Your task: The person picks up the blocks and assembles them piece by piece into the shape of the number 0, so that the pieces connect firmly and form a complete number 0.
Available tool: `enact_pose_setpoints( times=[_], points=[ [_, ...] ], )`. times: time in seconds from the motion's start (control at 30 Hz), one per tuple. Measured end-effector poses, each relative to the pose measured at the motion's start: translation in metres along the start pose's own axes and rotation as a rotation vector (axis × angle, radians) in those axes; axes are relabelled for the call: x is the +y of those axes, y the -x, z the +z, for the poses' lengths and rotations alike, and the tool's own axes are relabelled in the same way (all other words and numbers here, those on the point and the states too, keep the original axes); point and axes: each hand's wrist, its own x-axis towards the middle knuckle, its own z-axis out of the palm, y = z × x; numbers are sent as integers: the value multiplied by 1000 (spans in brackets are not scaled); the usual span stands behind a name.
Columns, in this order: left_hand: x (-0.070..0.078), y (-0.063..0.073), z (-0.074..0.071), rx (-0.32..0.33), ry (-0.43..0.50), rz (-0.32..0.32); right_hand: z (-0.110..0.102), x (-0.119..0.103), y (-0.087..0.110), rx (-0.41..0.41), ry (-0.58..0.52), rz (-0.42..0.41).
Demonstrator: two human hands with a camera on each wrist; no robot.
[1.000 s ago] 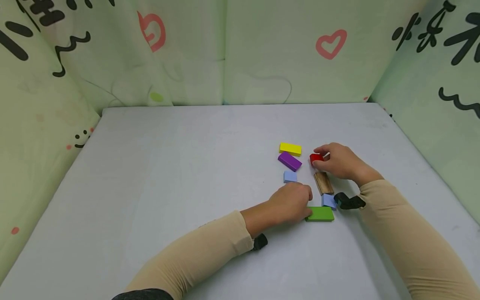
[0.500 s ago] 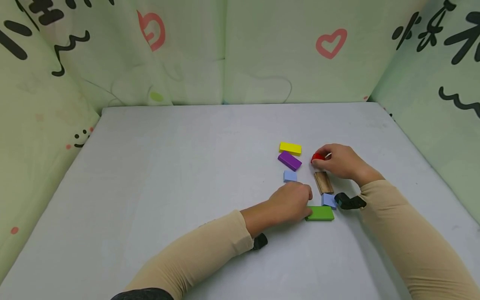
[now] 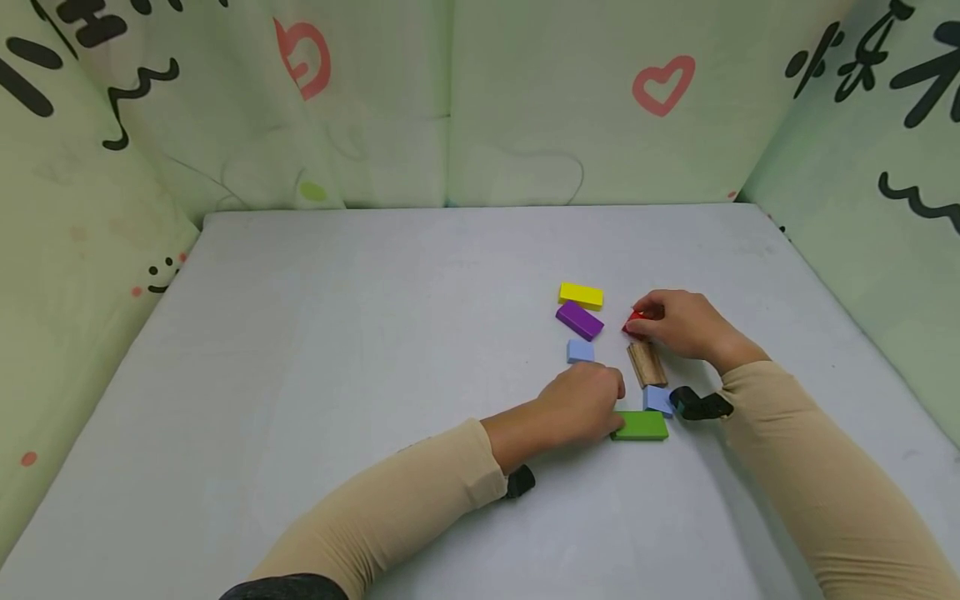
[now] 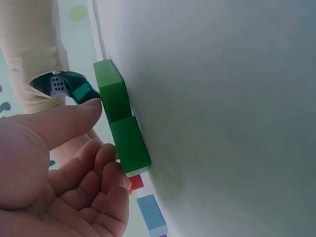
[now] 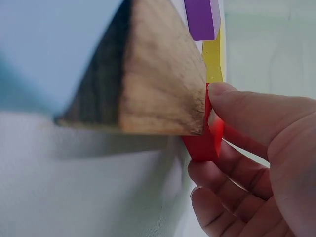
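Observation:
My right hand [image 3: 681, 325] pinches a small red block [image 3: 634, 323] between thumb and fingers. In the right wrist view that red block [image 5: 200, 148] stands right at the end of a brown wood-grain block [image 5: 160, 74]. A light blue block [image 3: 657, 401] lies at the wooden block's near end. My left hand [image 3: 581, 404] has its thumb and curled fingers at the left end of a green block [image 3: 643, 426]. Two green pieces show end to end in the left wrist view, the thumb at one green piece [image 4: 112, 91] and the fingers beside the other green piece [image 4: 131, 145].
Left of the right hand, a yellow block [image 3: 581, 296], a purple block [image 3: 580, 321] and another light blue block [image 3: 580, 351] form a loose line on the white table [image 3: 337, 350]. Patterned green curtains [image 3: 525, 100] enclose the back and sides.
The red block has turned in my right fingers and come slightly nearer the wooden block. The wooden block has tilted a little. My left hand stays where it was at the green block.

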Motion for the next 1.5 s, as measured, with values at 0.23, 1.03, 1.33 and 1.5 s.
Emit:
enact_pose_setpoints(
  times=[0.23, 1.03, 1.33, 1.5],
  points=[
    [0, 0, 0, -4, 3, -1, 0, 2, 1, 3, -13, -8],
    [0, 0, 0, -12, 17, -7, 2, 1, 8, 12, -18, 23],
    [-1, 0, 0, -8, 17, -5, 3, 3, 8, 20, 4, 9],
    [-1, 0, 0, -9, 19, -6, 2, 3, 9, 18, 8, 7]
  ],
)
